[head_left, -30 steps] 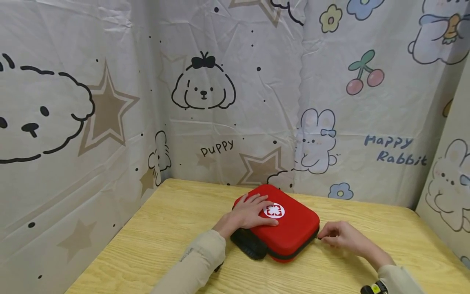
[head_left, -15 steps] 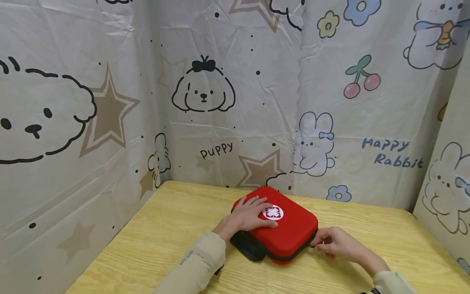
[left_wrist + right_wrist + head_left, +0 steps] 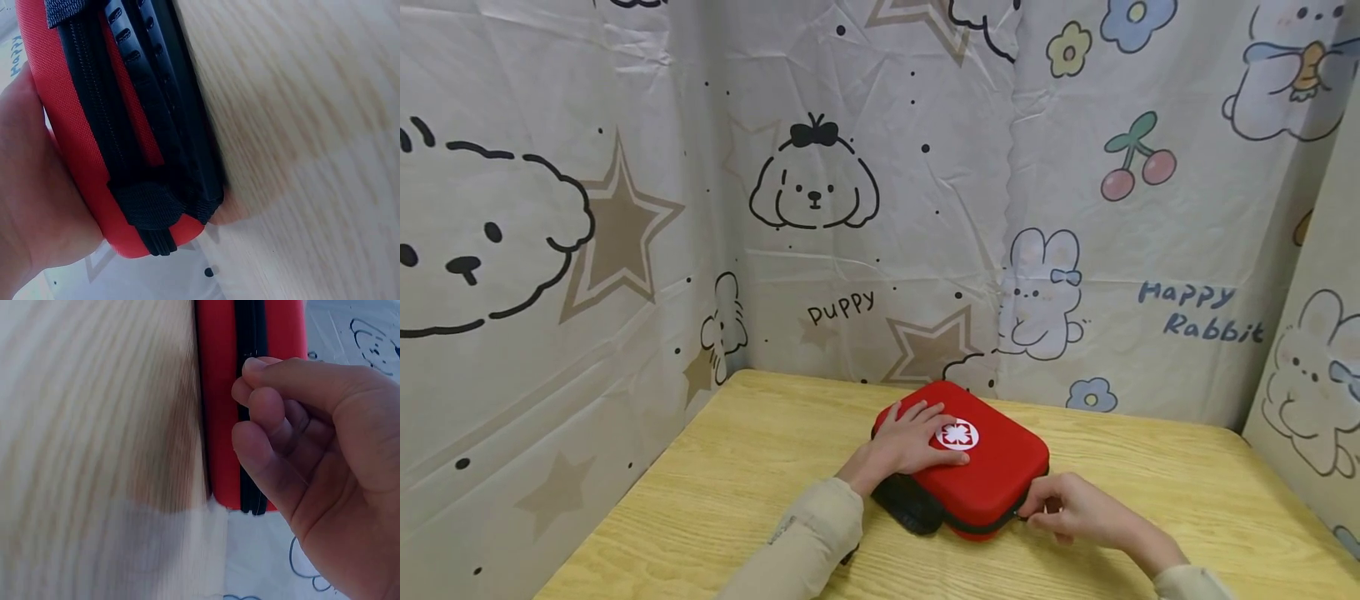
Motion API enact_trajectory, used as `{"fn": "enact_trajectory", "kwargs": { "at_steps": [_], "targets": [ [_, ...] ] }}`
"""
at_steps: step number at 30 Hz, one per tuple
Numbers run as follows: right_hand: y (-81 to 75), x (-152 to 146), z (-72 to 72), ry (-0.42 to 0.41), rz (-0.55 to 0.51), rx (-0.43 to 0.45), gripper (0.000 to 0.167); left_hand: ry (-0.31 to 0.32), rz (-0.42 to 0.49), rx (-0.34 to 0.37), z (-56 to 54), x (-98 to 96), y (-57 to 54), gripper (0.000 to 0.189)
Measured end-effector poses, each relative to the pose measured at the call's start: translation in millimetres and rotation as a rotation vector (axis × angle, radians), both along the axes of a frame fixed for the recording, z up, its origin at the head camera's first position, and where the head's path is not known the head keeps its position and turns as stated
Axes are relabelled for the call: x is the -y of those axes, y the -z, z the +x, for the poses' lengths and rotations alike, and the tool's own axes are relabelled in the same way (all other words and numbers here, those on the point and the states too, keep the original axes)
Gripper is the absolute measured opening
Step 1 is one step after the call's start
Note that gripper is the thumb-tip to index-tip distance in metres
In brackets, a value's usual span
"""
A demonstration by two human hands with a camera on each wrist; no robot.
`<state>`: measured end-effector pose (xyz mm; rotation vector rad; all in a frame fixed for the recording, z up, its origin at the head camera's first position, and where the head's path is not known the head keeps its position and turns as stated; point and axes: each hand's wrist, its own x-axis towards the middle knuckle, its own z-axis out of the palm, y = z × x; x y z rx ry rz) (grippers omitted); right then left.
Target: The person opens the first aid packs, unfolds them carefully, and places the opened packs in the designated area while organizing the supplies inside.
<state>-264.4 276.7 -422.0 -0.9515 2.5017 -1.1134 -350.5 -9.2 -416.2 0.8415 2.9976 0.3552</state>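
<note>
A red zippered first-aid case (image 3: 992, 467) with a white round emblem lies on the wooden table. My left hand (image 3: 910, 442) rests on the left part of its lid, fingers spread and thumb by the emblem. At the case's right front side, my right hand (image 3: 1075, 508) pinches the zipper pull (image 3: 1019, 515), which is mostly hidden by the fingers. In the right wrist view the thumb and fingers of that hand (image 3: 356, 444) sit against the black zipper band (image 3: 251, 487). The left wrist view shows the case's black ridged handle (image 3: 165, 94) beside another stretch of zipper (image 3: 97, 94).
The wooden table (image 3: 737, 450) extends on both sides of the case. A cloth backdrop (image 3: 880, 250) printed with puppies, stars and rabbits hangs behind and to the sides. A small dark object (image 3: 848, 557) shows beside the left sleeve.
My right hand has slid along the case's right side toward its front corner, pulling the zipper pull with it. My left hand stays on the lid; the case stays put.
</note>
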Motion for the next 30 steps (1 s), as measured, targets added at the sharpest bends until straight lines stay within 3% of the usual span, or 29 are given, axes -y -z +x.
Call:
{"fn": "enact_trajectory", "kwargs": {
  "at_steps": [8, 15, 21, 25, 30],
  "targets": [
    [2.4, 4.0, 1.8, -0.016, -0.006, -0.010, 0.006, 0.004, -0.006, -0.010, 2.8, 0.9, 0.4, 0.075],
    [2.9, -1.0, -0.8, -0.008, -0.008, 0.010, 0.007, 0.039, -0.005, -0.023, 5.6, 6.2, -1.5, 0.073],
    [1.9, -9.6, -3.8, -0.006, -0.006, -0.030, 0.008, 0.076, -0.009, -0.059, 3.0, 15.1, 1.2, 0.069],
    [0.3, -19.1, -7.9, 0.032, -0.006, -0.050, 0.007, 0.129, 0.002, -0.106, -0.2, 20.6, 2.6, 0.065],
    [1.6, -29.2, -14.7, 0.085, 0.011, -0.072, 0.006, 0.243, -0.008, -0.132, -2.3, 23.8, 0.7, 0.061]
  ]
}}
